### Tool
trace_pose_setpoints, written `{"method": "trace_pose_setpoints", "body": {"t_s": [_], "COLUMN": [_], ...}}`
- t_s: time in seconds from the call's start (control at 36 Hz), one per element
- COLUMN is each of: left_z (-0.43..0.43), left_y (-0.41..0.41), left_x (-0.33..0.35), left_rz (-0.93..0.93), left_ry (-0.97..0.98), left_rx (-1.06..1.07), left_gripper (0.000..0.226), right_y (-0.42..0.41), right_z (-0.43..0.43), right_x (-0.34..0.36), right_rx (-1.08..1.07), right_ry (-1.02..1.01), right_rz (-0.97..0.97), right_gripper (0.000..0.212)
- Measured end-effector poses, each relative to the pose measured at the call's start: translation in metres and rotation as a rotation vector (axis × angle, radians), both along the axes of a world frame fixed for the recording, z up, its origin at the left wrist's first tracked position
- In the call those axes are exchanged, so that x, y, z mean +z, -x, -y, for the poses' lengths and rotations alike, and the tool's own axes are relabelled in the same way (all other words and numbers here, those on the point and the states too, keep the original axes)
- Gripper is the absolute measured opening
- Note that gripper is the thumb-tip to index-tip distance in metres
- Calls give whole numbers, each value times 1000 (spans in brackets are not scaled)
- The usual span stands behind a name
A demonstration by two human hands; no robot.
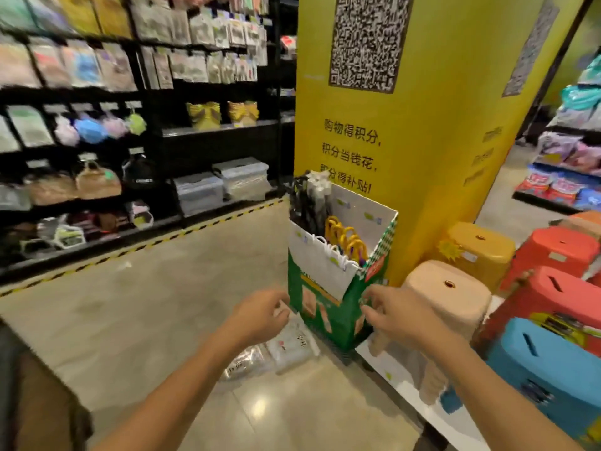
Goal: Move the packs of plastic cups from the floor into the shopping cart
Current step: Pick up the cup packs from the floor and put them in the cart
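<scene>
Two packs of plastic cups (276, 351) at least, clear-wrapped, lie on the floor (136, 320) at the foot of a green display box (328, 307); the blur keeps us from a firmer count.

Position: the packs sit side by side, touching or overlapping, just left of the box's base and below our left hand (260, 315).

Hands: both of ours are stretched forward above the floor. The left hand hovers over the packs with fingers curled loosely inward, gripping nothing we can make out. Our right hand (395, 315) is in front of the box's lower corner, fingers bent and spread, also empty as far as the blur lets us tell.

Shopping cart: not in view. We cannot say whether any packs are already inside it.

Surroundings: a yellow pillar (422, 141) behind the box, stacked plastic stools (455, 297) to the right, dark shelving (97, 125) along the left.

Progress, by our judgement: these packs are not yet lifted, so picking them up and carrying them to the cart remains.
</scene>
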State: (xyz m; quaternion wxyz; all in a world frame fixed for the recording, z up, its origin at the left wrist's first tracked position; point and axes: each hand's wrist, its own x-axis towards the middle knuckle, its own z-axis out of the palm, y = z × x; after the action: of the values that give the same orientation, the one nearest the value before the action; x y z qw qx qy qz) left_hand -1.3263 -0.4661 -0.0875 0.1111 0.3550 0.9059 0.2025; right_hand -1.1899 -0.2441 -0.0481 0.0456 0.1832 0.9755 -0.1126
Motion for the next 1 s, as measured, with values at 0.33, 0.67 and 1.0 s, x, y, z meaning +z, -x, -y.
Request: {"method": "trace_pose_setpoints", "body": {"t_s": [0.33,0.67,1.0], "left_z": [10,26,49], "left_y": [128,235,418], "left_x": [-16,-58,-168], "left_rz": [51,72,202], "left_ry": [54,-2,-69], "left_rx": [373,618,684], "left_gripper": [36,34,43], "right_y": [208,383,572], "right_z": [-27,-19,2], "right_x": [-27,-70,-167], "right_rx": [289,487,429], "right_ry": [72,126,251], "right_rz": [16,98,177], "right_gripper": [42,45,50]}}
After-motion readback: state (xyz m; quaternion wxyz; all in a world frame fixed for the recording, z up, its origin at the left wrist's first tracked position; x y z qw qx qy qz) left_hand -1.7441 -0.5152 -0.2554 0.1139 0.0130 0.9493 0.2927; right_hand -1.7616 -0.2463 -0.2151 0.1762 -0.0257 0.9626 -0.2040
